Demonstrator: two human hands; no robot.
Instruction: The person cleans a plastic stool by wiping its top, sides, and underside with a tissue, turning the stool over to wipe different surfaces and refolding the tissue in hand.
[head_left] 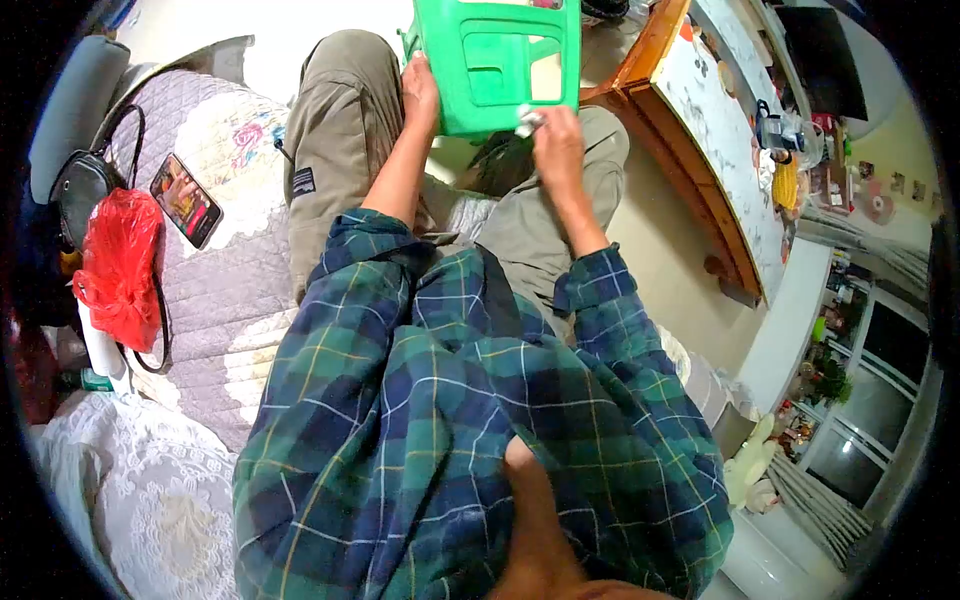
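Note:
A bright green plastic item (485, 85) with rectangular openings stands between my knees at the top of the view. My left hand (420, 90) holds its left edge, fingers partly hidden behind it. A small crumpled white piece (529, 121) is pinched in my right hand (558, 140), at the green item's lower right edge.
A quilted cover (225, 300) lies to the left with a phone (186, 201), a red plastic bag (122, 265) and a black bag (85, 190) on it. On the right stands a wooden table with a marbled top (705, 130), near my right knee.

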